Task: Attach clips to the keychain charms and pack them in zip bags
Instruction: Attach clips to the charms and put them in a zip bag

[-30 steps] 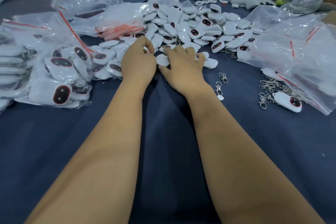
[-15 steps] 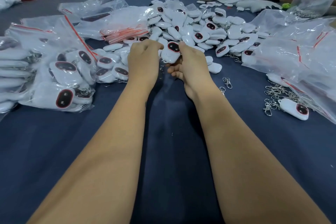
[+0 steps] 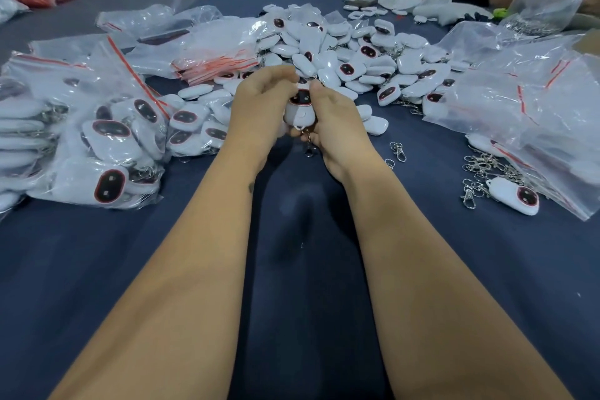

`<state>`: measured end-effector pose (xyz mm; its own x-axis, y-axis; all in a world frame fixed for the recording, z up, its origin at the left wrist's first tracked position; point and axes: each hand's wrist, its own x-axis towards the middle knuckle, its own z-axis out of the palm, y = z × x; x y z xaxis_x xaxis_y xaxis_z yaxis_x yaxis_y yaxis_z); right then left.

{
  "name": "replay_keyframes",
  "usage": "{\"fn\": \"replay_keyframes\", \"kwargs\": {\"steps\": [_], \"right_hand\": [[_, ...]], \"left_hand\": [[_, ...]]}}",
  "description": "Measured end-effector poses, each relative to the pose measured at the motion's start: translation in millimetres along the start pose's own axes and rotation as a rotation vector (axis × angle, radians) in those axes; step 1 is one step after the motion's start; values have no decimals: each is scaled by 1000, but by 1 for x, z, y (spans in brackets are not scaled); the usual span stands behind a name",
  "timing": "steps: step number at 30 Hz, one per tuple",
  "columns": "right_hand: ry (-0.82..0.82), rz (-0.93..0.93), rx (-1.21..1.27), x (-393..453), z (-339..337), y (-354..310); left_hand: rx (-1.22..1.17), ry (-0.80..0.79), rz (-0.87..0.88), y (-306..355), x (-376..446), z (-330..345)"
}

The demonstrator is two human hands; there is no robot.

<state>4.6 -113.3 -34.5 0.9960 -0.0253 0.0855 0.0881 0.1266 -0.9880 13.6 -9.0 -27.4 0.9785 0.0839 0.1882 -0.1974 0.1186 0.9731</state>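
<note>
Both hands up over mid-tabletop: left hand (image 3: 259,104) and right hand (image 3: 334,117) curl their fingers around one white charm (image 3: 301,109) (dark face upward), a metal clip (image 3: 310,148) dangling beneath, loose pile (image 3: 350,55) just beyond.

head cam | faces forward-down | close over hands (image 3: 302,114) | single view

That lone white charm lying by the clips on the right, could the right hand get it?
Probably yes: the lone charm lies bare on the cloth, nothing in between. But the right hand already holds a charm.
</note>
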Motion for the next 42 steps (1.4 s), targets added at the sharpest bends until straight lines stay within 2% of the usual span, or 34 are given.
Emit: {"fn": "replay_keyframes", "kwargs": {"steps": [3,6,9,11,16,22,27,42], "right_hand": [[-38,44,94,1,-2,-1],[-51,29,25,2,-3,-2],[-5,19,-50,5,-2,1],[44,30,-43,6,-1,2],[76,13,5,8,-1,5],[58,18,21,6,-1,2],[33,39,147,6,-1,-2],[36,-14,11,8,0,3]], "left_hand": [[-52,-61,-30,-2,1,3],[-189,-64,-131,-3,2,4],[-322,-82,-229,-1,4,5],[-326,-126,-253,-1,4,5],[-306,-213,-253,-3,4,2],[-301,-211,-220,-4,5,2],[-297,-228,-218,-7,7,1],[-324,-221,-242,-8,7,2]]}}
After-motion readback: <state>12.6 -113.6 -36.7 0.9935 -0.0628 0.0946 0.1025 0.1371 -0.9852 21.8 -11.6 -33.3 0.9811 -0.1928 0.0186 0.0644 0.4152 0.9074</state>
